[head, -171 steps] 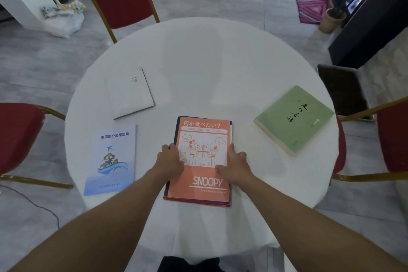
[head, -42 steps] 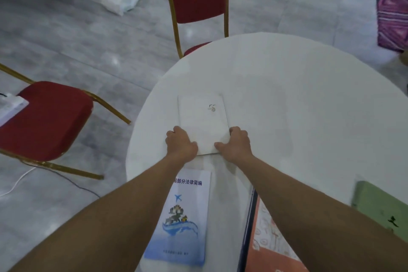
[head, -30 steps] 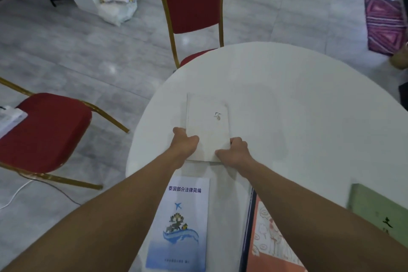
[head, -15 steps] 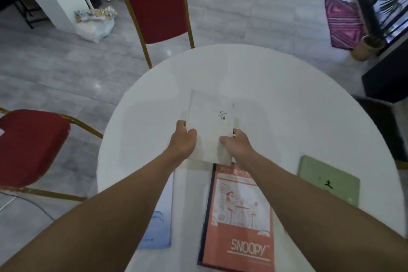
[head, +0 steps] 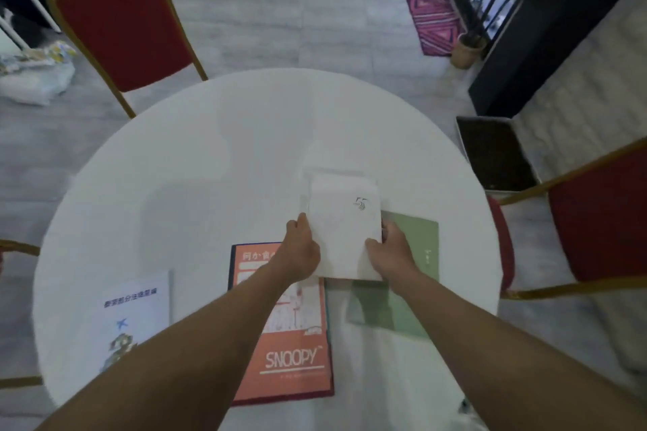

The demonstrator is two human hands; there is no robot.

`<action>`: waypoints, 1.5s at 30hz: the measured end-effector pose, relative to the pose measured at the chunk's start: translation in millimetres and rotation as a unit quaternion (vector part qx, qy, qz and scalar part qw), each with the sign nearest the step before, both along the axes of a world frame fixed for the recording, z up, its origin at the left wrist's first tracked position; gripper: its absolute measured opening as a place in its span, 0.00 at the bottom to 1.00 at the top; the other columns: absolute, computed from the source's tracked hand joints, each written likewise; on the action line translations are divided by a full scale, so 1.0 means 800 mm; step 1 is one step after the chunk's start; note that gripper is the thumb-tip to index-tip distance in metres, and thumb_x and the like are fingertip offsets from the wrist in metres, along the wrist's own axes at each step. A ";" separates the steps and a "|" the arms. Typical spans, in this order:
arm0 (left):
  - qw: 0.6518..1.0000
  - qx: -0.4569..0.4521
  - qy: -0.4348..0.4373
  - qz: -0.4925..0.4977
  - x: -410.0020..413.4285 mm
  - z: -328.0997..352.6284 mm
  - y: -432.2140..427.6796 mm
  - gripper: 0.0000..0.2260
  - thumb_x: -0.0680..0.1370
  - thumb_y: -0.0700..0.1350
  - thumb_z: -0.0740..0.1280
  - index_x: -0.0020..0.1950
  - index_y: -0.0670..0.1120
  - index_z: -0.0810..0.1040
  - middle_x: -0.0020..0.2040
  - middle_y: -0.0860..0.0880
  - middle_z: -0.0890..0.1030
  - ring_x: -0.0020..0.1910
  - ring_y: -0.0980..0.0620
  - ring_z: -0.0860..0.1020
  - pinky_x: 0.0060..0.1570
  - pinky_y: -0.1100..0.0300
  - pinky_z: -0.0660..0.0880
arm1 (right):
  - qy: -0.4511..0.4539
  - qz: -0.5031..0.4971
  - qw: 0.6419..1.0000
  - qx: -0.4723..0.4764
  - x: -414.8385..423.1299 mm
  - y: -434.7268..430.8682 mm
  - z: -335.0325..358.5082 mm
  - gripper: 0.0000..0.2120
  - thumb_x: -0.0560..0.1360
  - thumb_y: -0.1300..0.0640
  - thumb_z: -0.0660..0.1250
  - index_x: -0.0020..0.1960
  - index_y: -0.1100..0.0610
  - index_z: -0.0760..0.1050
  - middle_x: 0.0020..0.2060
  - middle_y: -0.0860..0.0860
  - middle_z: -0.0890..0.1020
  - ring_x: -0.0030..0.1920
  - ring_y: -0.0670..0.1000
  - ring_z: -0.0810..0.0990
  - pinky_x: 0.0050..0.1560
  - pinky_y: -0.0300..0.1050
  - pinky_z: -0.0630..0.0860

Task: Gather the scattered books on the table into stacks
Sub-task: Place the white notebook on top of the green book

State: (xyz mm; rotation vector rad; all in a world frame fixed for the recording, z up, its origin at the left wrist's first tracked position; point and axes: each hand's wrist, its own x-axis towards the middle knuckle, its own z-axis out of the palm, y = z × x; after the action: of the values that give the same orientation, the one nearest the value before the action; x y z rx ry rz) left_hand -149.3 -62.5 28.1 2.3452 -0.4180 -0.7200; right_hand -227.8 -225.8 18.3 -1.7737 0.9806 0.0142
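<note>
55 book (head: 345, 220) between left hand (head: 301, 252) and right hand (head: 392, 252) | fourth book (head: 423, 238) below right hand | Snoopy book (head: 294, 360) below left wrist | plane booklet (head: 140, 304) well left of hands | all over table (head: 227, 157)

Two bare arms in shot: left arm (head: 196, 343) from seven o'clock, right arm (head: 490, 336) from five, both uncovered from frame edge to wrist. Left hand (head: 303, 252) and right hand (head: 390, 254) bare as well, backs showing, with shadow along the inner forearms.
</note>
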 end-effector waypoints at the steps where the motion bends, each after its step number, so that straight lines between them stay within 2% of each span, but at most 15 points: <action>1: 1.000 0.003 -0.001 -0.020 -0.009 -0.004 -0.013 0.15 0.80 0.36 0.56 0.67 0.37 0.63 0.61 0.38 0.68 0.55 0.42 0.73 0.52 0.57 0.72 | 0.010 -0.002 1.000 -0.008 -0.015 -0.013 -0.001 0.17 0.75 0.64 0.61 0.61 0.54 0.74 0.54 0.51 0.82 0.52 0.54 0.80 0.50 0.46 0.75; 4: 0.998 0.028 0.005 -0.056 -0.033 -0.013 -0.047 0.18 0.80 0.38 0.57 0.70 0.38 0.62 0.64 0.38 0.69 0.61 0.41 0.72 0.56 0.57 0.69 | 0.032 -0.010 0.999 -0.025 -0.054 -0.041 -0.008 0.19 0.75 0.64 0.62 0.64 0.55 0.75 0.54 0.51 0.82 0.50 0.52 0.79 0.48 0.42 0.71; 8: 0.993 0.074 0.014 -0.094 -0.063 -0.025 -0.076 0.19 0.81 0.37 0.57 0.71 0.37 0.62 0.66 0.38 0.68 0.65 0.41 0.70 0.63 0.53 0.69 | 0.050 -0.014 0.998 -0.048 -0.096 -0.060 -0.021 0.18 0.74 0.65 0.64 0.63 0.58 0.77 0.54 0.55 0.83 0.49 0.53 0.80 0.48 0.42 0.74; 10: 0.989 0.096 0.017 -0.107 -0.074 -0.031 -0.082 0.19 0.81 0.38 0.58 0.71 0.37 0.62 0.67 0.38 0.68 0.65 0.40 0.71 0.63 0.53 0.69 | 0.059 -0.016 0.997 -0.053 -0.106 -0.066 -0.026 0.19 0.74 0.63 0.65 0.64 0.58 0.76 0.56 0.56 0.79 0.52 0.55 0.79 0.54 0.46 0.77; 12: 0.989 0.106 0.013 -0.106 -0.078 -0.033 -0.087 0.18 0.81 0.38 0.58 0.70 0.36 0.62 0.67 0.38 0.67 0.64 0.40 0.72 0.61 0.53 0.70 | 0.077 -0.021 0.995 -0.060 -0.110 -0.072 -0.029 0.18 0.73 0.60 0.67 0.63 0.57 0.74 0.56 0.54 0.71 0.56 0.57 0.77 0.61 0.48 0.75; 15: 0.988 0.109 0.005 -0.114 -0.075 -0.031 -0.089 0.19 0.81 0.40 0.60 0.71 0.37 0.62 0.68 0.40 0.66 0.65 0.41 0.72 0.62 0.53 0.70 | 0.105 -0.024 0.991 -0.075 -0.112 -0.078 -0.036 0.16 0.71 0.56 0.71 0.56 0.57 0.73 0.55 0.52 0.65 0.59 0.57 0.72 0.61 0.46 0.71; 17: 0.985 0.118 0.002 -0.129 -0.072 -0.029 -0.088 0.19 0.81 0.42 0.61 0.71 0.38 0.64 0.68 0.40 0.68 0.65 0.41 0.72 0.63 0.52 0.71 | 0.114 -0.021 0.991 -0.070 -0.112 -0.076 -0.038 0.19 0.71 0.55 0.71 0.59 0.59 0.71 0.59 0.54 0.65 0.62 0.57 0.71 0.63 0.48 0.70; 19: 0.981 0.131 0.000 -0.143 -0.072 -0.029 -0.087 0.16 0.81 0.43 0.61 0.67 0.39 0.67 0.65 0.40 0.73 0.63 0.41 0.74 0.60 0.53 0.73 | 0.120 -0.005 0.990 -0.077 -0.113 -0.072 -0.041 0.26 0.74 0.55 0.69 0.67 0.60 0.65 0.66 0.56 0.64 0.66 0.58 0.69 0.66 0.51 0.69; 21: 0.979 0.141 0.003 -0.149 -0.074 -0.029 -0.086 0.14 0.81 0.44 0.61 0.64 0.40 0.69 0.62 0.41 0.76 0.59 0.43 0.77 0.51 0.56 0.73 | 0.137 0.023 0.986 -0.089 -0.112 -0.069 -0.043 0.37 0.76 0.55 0.66 0.78 0.60 0.52 0.72 0.57 0.59 0.71 0.60 0.65 0.70 0.53 0.65; 23: 0.976 0.148 0.002 -0.157 -0.076 -0.028 -0.086 0.13 0.81 0.45 0.61 0.63 0.40 0.70 0.61 0.41 0.77 0.56 0.43 0.77 0.47 0.58 0.71 | 0.157 0.052 0.981 -0.097 -0.112 -0.070 -0.042 0.40 0.77 0.54 0.63 0.81 0.58 0.43 0.76 0.56 0.56 0.73 0.60 0.61 0.72 0.54 0.62; 26: 0.975 0.153 -0.003 -0.159 -0.079 -0.026 -0.088 0.13 0.81 0.45 0.60 0.63 0.39 0.69 0.60 0.39 0.77 0.57 0.41 0.77 0.49 0.55 0.74 | 0.179 0.097 0.972 -0.115 -0.115 -0.075 -0.042 0.37 0.78 0.54 0.60 0.81 0.58 0.46 0.77 0.56 0.56 0.74 0.59 0.60 0.71 0.54 0.64; 29: 0.977 0.151 0.004 -0.154 -0.084 -0.024 -0.088 0.19 0.82 0.44 0.60 0.70 0.39 0.64 0.63 0.39 0.76 0.60 0.40 0.77 0.57 0.52 0.75 | 0.184 0.119 0.968 -0.124 -0.119 -0.075 -0.042 0.36 0.79 0.55 0.59 0.81 0.60 0.45 0.78 0.57 0.55 0.75 0.60 0.60 0.71 0.54 0.63; 35: 0.979 0.147 0.022 -0.142 -0.088 -0.022 -0.090 0.21 0.82 0.43 0.59 0.74 0.39 0.60 0.64 0.39 0.76 0.60 0.41 0.77 0.55 0.53 0.74 | 0.195 0.143 0.957 -0.159 -0.123 -0.071 -0.044 0.33 0.81 0.55 0.55 0.80 0.63 0.44 0.79 0.59 0.55 0.75 0.61 0.60 0.71 0.53 0.63; 41: 0.977 0.136 0.048 -0.155 -0.083 -0.019 -0.085 0.25 0.83 0.44 0.58 0.77 0.39 0.54 0.70 0.40 0.72 0.67 0.41 0.73 0.64 0.51 0.72 | 0.213 0.159 0.948 -0.174 -0.122 -0.073 -0.039 0.33 0.82 0.54 0.55 0.80 0.63 0.44 0.79 0.58 0.54 0.75 0.60 0.60 0.71 0.55 0.63; 45: 0.983 0.111 0.017 -0.145 -0.074 -0.010 -0.065 0.27 0.83 0.44 0.58 0.79 0.40 0.53 0.78 0.42 0.61 0.76 0.43 0.62 0.74 0.51 0.61 | 0.190 0.135 0.943 -0.236 -0.109 -0.065 -0.030 0.29 0.79 0.55 0.58 0.77 0.60 0.54 0.76 0.56 0.60 0.71 0.60 0.64 0.66 0.55 0.64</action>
State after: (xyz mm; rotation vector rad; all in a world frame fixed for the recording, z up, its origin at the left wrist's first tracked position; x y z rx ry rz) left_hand -208.6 -114.8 20.3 2.5022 -0.7059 -0.9861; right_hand -315.4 -277.5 -5.6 -2.4018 1.0624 0.3300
